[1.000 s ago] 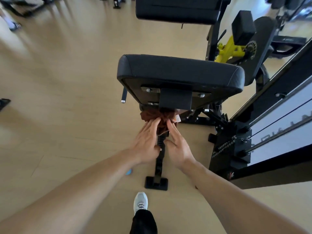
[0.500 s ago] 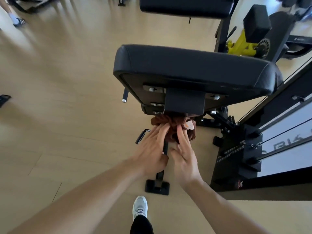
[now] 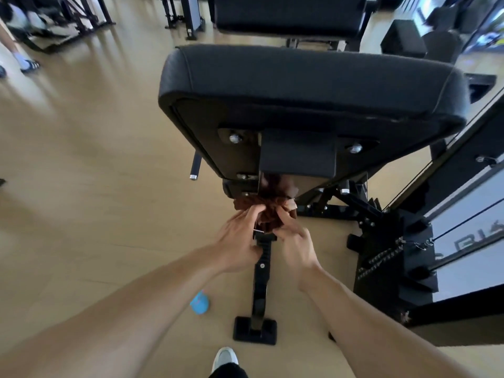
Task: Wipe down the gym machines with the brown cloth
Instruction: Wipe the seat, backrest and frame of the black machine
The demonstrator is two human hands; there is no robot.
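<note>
Nearest the camera, a pale shoe (image 3: 225,356) stands on the wooden floor (image 3: 90,170) just behind the bench's black foot plate (image 3: 255,330), with a small blue object (image 3: 200,302) to its left. Farther along, the left hand (image 3: 240,241) and right hand (image 3: 296,245) both curl their fingers into the bunched brown cloth (image 3: 266,214), gripping it against the black frame bar (image 3: 261,271) directly under the padded seat (image 3: 308,85). Beyond stands another black pad (image 3: 289,15).
</note>
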